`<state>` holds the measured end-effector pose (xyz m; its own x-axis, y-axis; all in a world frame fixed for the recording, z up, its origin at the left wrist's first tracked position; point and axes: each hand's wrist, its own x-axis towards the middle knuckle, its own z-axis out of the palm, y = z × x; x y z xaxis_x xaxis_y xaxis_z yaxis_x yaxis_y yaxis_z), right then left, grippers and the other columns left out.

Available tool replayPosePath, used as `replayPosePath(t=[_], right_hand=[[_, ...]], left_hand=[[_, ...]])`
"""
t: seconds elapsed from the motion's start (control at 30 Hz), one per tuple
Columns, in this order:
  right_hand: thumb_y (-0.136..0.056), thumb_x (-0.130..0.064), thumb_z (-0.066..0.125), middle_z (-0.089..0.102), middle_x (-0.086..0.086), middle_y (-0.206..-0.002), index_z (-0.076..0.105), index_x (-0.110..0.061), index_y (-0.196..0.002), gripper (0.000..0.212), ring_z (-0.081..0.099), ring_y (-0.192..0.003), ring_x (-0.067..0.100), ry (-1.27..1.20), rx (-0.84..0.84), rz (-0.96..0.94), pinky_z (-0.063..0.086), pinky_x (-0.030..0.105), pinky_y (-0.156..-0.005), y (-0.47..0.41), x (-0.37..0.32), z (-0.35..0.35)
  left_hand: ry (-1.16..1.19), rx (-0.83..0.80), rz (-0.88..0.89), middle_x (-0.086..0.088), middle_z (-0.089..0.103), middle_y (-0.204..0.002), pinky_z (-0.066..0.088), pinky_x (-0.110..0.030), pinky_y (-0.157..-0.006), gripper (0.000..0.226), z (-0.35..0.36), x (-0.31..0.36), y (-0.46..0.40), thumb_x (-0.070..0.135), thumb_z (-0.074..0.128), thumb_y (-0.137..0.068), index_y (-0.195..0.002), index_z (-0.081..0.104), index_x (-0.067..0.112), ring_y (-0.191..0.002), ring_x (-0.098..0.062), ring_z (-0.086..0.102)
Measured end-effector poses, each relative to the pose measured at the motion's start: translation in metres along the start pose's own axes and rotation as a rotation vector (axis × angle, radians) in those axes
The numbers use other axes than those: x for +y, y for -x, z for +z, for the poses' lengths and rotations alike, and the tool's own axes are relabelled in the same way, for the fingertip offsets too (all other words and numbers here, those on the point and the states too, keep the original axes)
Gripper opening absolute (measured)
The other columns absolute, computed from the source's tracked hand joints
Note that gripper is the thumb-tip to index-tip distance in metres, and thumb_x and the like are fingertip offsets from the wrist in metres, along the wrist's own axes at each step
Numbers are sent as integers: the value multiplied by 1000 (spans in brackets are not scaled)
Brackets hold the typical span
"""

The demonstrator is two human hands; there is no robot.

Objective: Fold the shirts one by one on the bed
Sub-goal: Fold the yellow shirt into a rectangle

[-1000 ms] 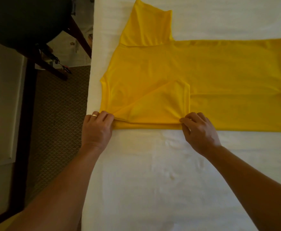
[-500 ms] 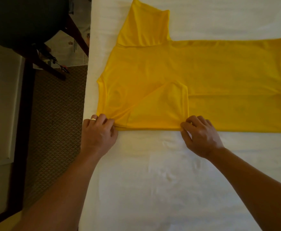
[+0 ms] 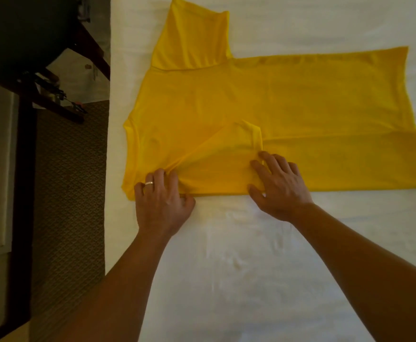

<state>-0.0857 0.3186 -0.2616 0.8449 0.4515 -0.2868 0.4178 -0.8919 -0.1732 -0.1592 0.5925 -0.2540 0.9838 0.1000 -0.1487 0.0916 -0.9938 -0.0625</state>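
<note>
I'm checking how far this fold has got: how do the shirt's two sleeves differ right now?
The near sleeve is folded in over the shirt; the far sleeve lies spread out on the bed. The near sleeve is under the left hand and right hand; the far sleeve is untouched. Both are short and yellow.
</note>
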Motion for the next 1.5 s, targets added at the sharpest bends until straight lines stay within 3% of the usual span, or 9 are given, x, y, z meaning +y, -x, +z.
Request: replayPosePath(t=[0.2,0.5,0.67,0.8,0.97,1.2,1.3,1.4,1.5], right_hand=[[-76,-36,55,46,16,-146,54,-13,-137,65,48,-123,41,47,4,9,46,51,-92,49,60,3],[-83,-6,53,47,29,-142,55,-5,-136,53,52,-119,50,251,-3,139,50,56,-79,77,169,-1],[-89,-14,30,54,32,-136,59,-4,-134,55,57,-113,55,243,-66,136,56,56,-65,73,195,1],[-82,-6,50,61,30,-127,65,-2,-127,47,62,-107,54,208,-72,101,57,56,-60,83,199,-7],[-82,-13,30,65,30,-118,71,-2,-116,54,66,-99,53,174,-41,56,57,56,-57,120,200,-10],[-66,-1,64,67,29,-118,73,-3,-115,49,67,-99,54,207,-249,103,57,55,-55,183,196,-9],[-70,-4,65,61,27,-132,69,-7,-125,55,62,-113,51,220,-288,101,60,57,-70,190,194,-8],[-89,-25,53,36,13,-158,48,-20,-146,58,38,-143,36,180,-296,142,45,46,-103,186,192,-17],[-93,-36,48,49,7,-145,57,-22,-131,41,46,-131,30,101,-263,168,44,39,-98,171,192,-33]], left_hand=[[5,30,327,-16,51,-143,43,-55,-94,76,1,43,-1,35,76,-70,-141,54,20,-124,-40,48],[-96,-67,198,-29,52,-138,54,-53,-70,63,2,67,-18,1,74,-79,-139,58,11,-100,-52,62],[-127,-58,222,-33,55,-138,56,-57,-70,60,3,63,-18,-10,67,-81,-138,57,2,-104,-57,63],[-130,-88,193,-33,57,-135,56,-60,-66,68,-7,67,-7,-11,76,-72,-137,59,-1,-105,-58,62],[-127,-135,219,-34,61,-128,57,-60,-66,74,-20,81,31,-14,83,-60,-131,64,-2,-102,-57,64],[-136,-345,213,-31,58,-134,60,-55,-65,93,-16,98,104,-13,90,-49,-136,61,0,-109,-53,64],[-162,-383,185,-29,58,-135,60,-54,-65,87,-20,103,110,-5,91,-54,-135,62,2,-108,-51,65],[-174,-344,154,-21,64,-127,53,-59,-86,59,-29,108,98,34,75,-73,-127,69,10,-104,-45,65],[-106,-273,67,-10,71,-107,31,-56,-104,56,-44,121,78,56,43,-77,-105,76,19,-101,-37,65]])
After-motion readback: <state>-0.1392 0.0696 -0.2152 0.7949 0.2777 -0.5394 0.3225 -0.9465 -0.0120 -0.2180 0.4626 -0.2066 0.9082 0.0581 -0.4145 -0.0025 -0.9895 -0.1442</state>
